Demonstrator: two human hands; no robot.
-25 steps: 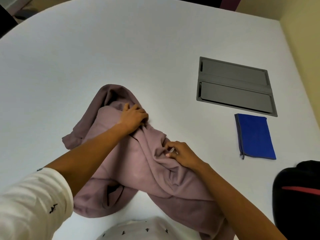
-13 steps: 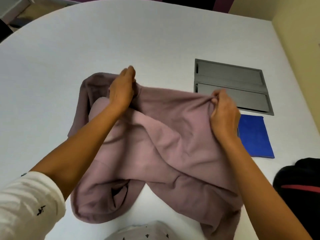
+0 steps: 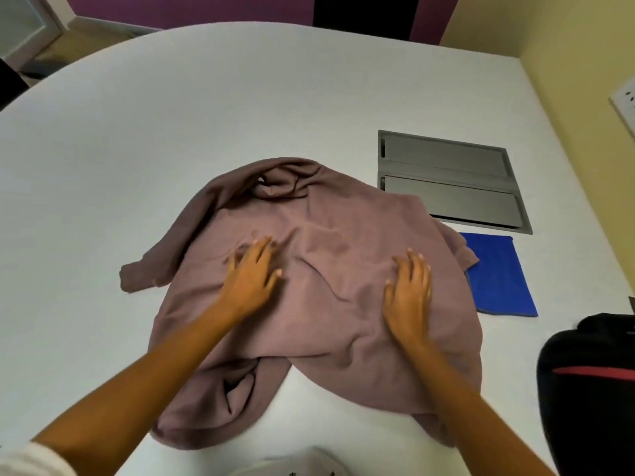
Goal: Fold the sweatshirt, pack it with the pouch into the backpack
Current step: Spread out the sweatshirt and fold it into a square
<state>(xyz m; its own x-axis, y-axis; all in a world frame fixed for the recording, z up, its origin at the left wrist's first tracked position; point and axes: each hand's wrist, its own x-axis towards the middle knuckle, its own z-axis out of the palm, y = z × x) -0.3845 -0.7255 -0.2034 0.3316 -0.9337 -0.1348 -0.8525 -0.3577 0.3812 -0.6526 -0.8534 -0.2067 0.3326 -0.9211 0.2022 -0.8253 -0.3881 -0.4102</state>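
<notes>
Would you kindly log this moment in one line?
left hand flat on sweatshirt | right hand likewise | pouch on table | backpack right edge

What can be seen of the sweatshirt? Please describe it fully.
The sweatshirt is dusty mauve, of soft-looking cloth. It lies spread but wrinkled, not yet folded, on the white table, neck opening away from the person, one sleeve stretching to the left. The left hand and right hand rest flat on it, fingers straight. Its right edge lies over a corner of the blue pouch.
</notes>
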